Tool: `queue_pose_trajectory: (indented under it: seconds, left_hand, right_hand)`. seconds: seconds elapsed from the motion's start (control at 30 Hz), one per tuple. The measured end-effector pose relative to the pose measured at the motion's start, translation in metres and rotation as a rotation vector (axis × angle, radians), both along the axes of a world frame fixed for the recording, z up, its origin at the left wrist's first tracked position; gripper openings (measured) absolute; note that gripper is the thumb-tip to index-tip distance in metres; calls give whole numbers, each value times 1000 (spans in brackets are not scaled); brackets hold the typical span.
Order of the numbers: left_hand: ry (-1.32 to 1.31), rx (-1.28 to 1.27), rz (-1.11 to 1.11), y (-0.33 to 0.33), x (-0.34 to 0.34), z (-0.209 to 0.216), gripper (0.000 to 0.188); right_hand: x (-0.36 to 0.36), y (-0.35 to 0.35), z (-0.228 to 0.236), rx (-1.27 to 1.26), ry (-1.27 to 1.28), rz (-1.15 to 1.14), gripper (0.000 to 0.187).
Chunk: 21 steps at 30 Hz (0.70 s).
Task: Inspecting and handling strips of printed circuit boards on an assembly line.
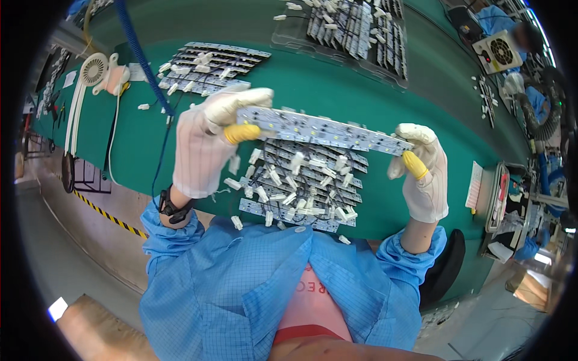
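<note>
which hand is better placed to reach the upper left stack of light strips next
Probably the left hand: it is close to that stack, while the right hand is at the other end of the held strip. Both hands hold it, so the left would need freeing first.

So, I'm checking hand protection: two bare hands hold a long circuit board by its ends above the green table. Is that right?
No: the left hand and right hand wear white gloves in the head view; they do hold the long circuit board by its ends above the green table.

Brightly lit, edges bowed, dark rim
</note>
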<state>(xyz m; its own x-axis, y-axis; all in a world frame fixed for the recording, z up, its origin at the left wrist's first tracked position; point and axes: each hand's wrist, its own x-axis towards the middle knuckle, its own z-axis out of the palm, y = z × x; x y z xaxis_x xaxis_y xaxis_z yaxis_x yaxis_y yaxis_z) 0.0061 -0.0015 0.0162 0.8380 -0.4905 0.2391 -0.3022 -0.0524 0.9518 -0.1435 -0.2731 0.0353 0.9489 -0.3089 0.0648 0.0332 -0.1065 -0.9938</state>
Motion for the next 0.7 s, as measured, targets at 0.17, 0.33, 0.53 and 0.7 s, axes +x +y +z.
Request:
queue_pose_trajectory:
  seconds: [0.17,0.33,0.53,0.7]
  left_hand:
    - [-118,411,113,-10,13,6,39]
    - [-123,402,72,-8,16,3,39]
    - [-53,-14,1,-7,4,-1,76]
    - [-162,-165,-283,-8,13,-14,31]
  right_hand:
    - [-3,11,18,98,100,54,70]
    - [-4,10,14,303,11,168,65]
    - [5,-4,7,139,105,80,59]
    - [9,-11,-18,21,5,15,56]
